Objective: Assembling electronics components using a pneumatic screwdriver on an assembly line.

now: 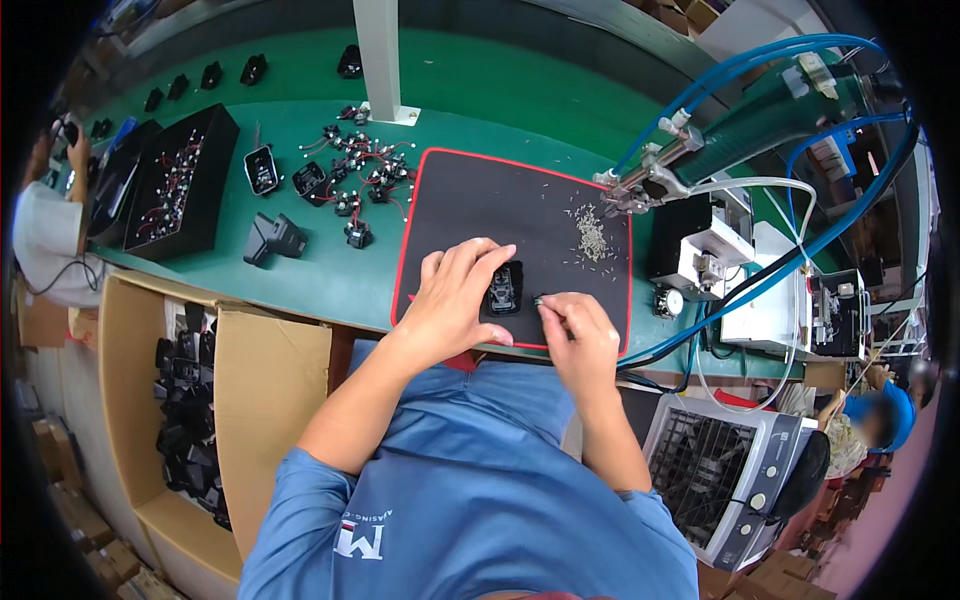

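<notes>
A small black plastic housing [507, 289] lies open side up on the black mat with a red border [470, 190], close to its front edge. My left hand [452, 302] curves around the housing's left side, its fingers at the far end and its thumb by the near end, steadying it. Just right of the housing, my right hand [582, 338] pinches a tiny dark part [540, 300] whose kind I cannot make out. A pile of small silvery screws [592, 238] is spread over the mat's far right.
Wired small parts [365, 165], another housing [262, 170] and a black stand [274, 240] occupy the bench's left. A black tray [185, 180] holds more wired parts. At right is a machine arm [650, 180] with blue hoses. An open carton [270, 380] stands lower left; a co-worker is far left.
</notes>
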A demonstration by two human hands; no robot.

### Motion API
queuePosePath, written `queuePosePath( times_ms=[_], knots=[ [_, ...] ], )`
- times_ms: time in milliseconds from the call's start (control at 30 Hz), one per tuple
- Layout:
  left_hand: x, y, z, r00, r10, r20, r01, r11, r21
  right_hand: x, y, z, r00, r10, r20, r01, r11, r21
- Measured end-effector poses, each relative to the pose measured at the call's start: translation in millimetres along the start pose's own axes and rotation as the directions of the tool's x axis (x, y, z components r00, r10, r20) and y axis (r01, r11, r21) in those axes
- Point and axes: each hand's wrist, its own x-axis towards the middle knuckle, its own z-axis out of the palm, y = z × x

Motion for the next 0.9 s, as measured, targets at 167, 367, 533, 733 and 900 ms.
queuePosePath(
  times_ms=[167,367,533,733,900],
  knots=[
    [6,-7,12,1.0,0.009,0.002,-0.009,0.999,-0.045,2,-25,26,0.99,-0.14,-0.017,0.138,0.987,-0.077],
    [3,-7,16,0.998,0.038,-0.041,-0.04,0.999,-0.034,0,-28,30,0.989,-0.147,-0.025,0.142,0.978,-0.153],
    [4,-7,20,0.99,0.088,-0.112,-0.087,0.996,0.014,5,-34,29,0.993,-0.112,-0.031,0.105,0.979,-0.177],
    [7,-9,17,0.99,0.102,-0.095,-0.104,0.994,-0.016,10,-33,28,1.0,0.024,0.012,-0.021,0.98,-0.199],
    [23,-20,6,0.981,0.194,0.005,-0.194,0.98,-0.056,21,-32,14,0.988,0.061,0.145,-0.041,0.99,-0.135]
  ],
)
